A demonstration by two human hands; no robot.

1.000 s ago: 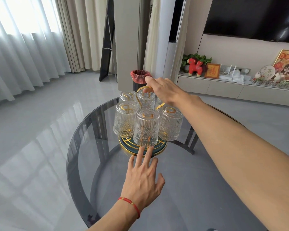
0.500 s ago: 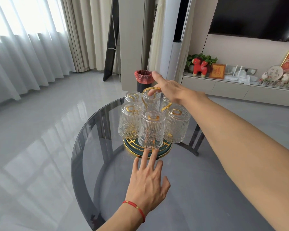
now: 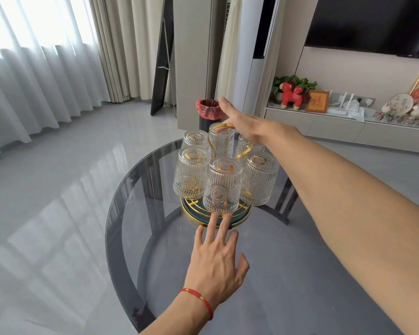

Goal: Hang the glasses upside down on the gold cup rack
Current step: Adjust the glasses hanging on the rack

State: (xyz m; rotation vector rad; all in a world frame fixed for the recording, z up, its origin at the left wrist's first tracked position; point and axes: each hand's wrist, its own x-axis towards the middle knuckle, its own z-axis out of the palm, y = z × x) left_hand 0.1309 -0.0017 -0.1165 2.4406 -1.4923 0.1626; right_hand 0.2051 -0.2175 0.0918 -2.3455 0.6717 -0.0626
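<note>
Several ribbed clear glasses hang upside down on the gold cup rack, which stands on a round green and gold base. The front glass faces me, with another glass on the left and one on the right; more hang behind. My right hand lies stretched over the top of the rack's gold loop handle, one finger pointing away. My left hand lies flat on the table, fingers apart, two fingertips touching the base's front edge.
The rack stands on a round smoked-glass table with a dark frame beneath. Beyond it are a bin with a red liner, curtains at the left, and a low TV shelf with ornaments at the right.
My right hand's fingers, curled at the loop handle before, have straightened out above it. My left hand keeps its place at the base. The view has shifted slightly.
</note>
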